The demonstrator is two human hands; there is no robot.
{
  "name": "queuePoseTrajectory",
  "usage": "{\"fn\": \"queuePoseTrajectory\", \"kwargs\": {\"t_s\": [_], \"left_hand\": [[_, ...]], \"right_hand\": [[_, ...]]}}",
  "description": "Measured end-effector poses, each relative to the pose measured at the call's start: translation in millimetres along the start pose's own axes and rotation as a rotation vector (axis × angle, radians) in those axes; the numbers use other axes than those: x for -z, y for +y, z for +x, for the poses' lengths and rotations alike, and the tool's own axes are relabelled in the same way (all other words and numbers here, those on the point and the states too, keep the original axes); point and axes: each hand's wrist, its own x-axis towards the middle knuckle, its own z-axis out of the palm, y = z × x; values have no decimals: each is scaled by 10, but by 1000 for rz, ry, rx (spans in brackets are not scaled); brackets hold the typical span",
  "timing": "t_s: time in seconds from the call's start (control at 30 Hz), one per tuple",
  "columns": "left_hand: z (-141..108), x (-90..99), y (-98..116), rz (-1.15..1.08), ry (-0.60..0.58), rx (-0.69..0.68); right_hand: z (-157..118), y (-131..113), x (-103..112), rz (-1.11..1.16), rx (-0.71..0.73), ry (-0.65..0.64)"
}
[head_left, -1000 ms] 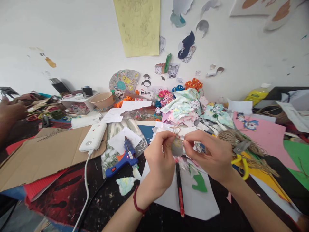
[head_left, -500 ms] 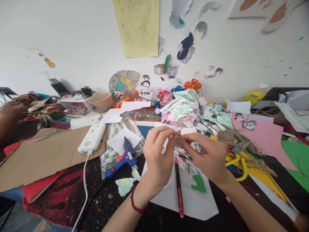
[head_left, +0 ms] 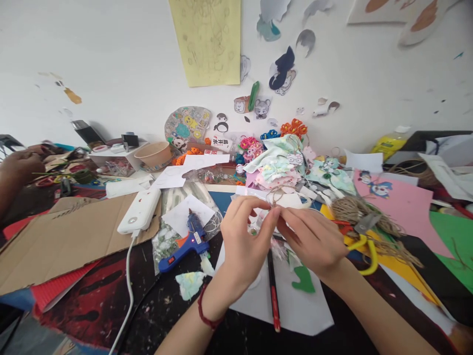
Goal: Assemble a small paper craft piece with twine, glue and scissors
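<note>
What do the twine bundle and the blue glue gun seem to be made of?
The twine bundle looks like natural jute: matte tan, with hairy twisted strands. The blue glue gun looks like moulded plastic: smooth, faintly glossy casing; its nozzle is too small to judge.

A small white card standing among the craft supplies by the wall carries dark Chinese characters; 开水 ("boiled water") seems legible, and the character before it is too small to tell. A blue hot glue gun has a white label whose print is too small to read.
</note>
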Motion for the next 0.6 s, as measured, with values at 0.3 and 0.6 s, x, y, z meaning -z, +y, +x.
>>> {"fn": "queuePoseTrajectory", "kwargs": {"t_s": [0.3, 0.6], "left_hand": [[11, 8, -58, 24, -68, -14], [6, -30, -180, 303, -21, -283]], "right_hand": [[45, -20, 30, 255, -289, -79], [-29, 38, -12, 935, -1026, -236]]}}
